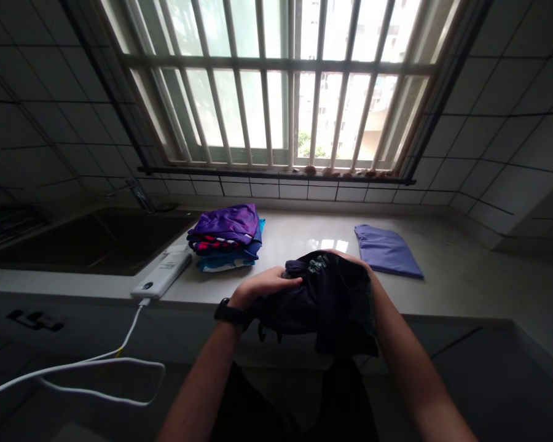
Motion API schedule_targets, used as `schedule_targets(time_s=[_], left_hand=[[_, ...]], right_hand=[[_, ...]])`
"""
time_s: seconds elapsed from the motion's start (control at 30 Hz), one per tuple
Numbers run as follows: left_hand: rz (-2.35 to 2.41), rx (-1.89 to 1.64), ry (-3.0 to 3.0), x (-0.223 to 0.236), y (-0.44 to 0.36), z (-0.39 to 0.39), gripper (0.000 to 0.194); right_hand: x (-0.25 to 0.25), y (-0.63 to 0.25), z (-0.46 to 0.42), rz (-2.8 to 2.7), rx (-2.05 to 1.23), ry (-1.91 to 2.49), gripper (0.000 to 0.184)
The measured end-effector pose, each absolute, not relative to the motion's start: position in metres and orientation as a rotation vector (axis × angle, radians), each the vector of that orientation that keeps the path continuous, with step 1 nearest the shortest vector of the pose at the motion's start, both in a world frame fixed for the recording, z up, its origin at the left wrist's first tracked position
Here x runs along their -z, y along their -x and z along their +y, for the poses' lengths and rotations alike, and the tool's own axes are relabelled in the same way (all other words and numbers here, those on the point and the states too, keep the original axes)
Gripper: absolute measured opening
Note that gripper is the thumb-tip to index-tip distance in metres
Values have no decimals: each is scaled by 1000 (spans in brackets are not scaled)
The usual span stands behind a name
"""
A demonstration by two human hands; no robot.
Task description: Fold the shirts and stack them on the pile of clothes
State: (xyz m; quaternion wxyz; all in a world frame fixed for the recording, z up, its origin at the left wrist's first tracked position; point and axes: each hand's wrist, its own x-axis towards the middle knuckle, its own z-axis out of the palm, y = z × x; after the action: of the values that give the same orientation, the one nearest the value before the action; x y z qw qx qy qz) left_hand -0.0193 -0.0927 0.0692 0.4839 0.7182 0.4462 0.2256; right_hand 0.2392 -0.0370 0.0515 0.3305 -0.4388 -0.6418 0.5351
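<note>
While I watched through the head camera, the dark garment (pixel 322 301) sat between the person's two hands, held just beyond the near edge of the pale countertop (pixel 304 236). I could not tell whether any of it touched the counter. Its lower part hung down in loose folds, with a small pale print showing near the top.

Left hand (pixel 267 285): palm down, fingers curled over the garment's left side, closed on the cloth. A black watch (pixel 230 313) sat on that wrist.

Right hand (pixel 348 256): fingers hooked over the far top edge, with most of the hand hidden behind the cloth. It looked closed on the fabric.

Left of the hands, on the counter: a folded stack of purple and blue clothes (pixel 225 236), with a white power bank (pixel 161 272) just beside it, nearer the edge. A white cable (pixel 120 362) ran from the power bank over the near edge and looped below.

Right of the hands: a folded lavender garment (pixel 387 250), lying apart from the stack.

Far left: a dark sink (pixel 96 242) and a faucet (pixel 138 193). Beyond the counter: a barred window (pixel 276 80) set in a tiled wall (pixel 488 123).
</note>
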Motion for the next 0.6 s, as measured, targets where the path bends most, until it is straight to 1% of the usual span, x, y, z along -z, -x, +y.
schedule_targets(time_s=[0.1, 0.17, 0.2, 0.3, 0.37, 0.4, 0.47, 0.5, 0.53, 0.6], left_hand=[[1114, -649, -1669, -95, 27, -116, 54], [1130, -783, -1645, -110, 28, -123, 54], [1142, -840, -1650, -115, 28, -124, 51], [1231, -989, -1659, -122, 27, -124, 43], [1284, -1101, -1596, -123, 26, -124, 41], [1295, -1155, -1551, -124, 24, -124, 40], [1296, -1255, -1464, -127, 20, -125, 37], [1288, -1303, -1423, -129, 17, -125, 36], [1276, -1350, -1384, -131, 14, -125, 34], [1256, -1454, -1311, -136, 11, -122, 29]], right_hand=[[-62, -233, -42, -1697, -1559, 1066, 18], [-70, -231, -47, -1637, -1575, 1010, 12], [-75, -230, -50, -1591, -1572, 992, 13], [-90, -230, -63, -1551, -1641, 906, 44], [-97, -227, -75, -1714, -1658, 844, 55], [-99, -224, -83, -1818, -1607, 839, 61], [-98, -212, -101, -1970, -1389, 888, 75], [-95, -204, -110, -2002, -1273, 907, 78], [-92, -196, -119, -2012, -1176, 902, 76], [-83, -183, -132, -2022, -1045, 852, 62]])
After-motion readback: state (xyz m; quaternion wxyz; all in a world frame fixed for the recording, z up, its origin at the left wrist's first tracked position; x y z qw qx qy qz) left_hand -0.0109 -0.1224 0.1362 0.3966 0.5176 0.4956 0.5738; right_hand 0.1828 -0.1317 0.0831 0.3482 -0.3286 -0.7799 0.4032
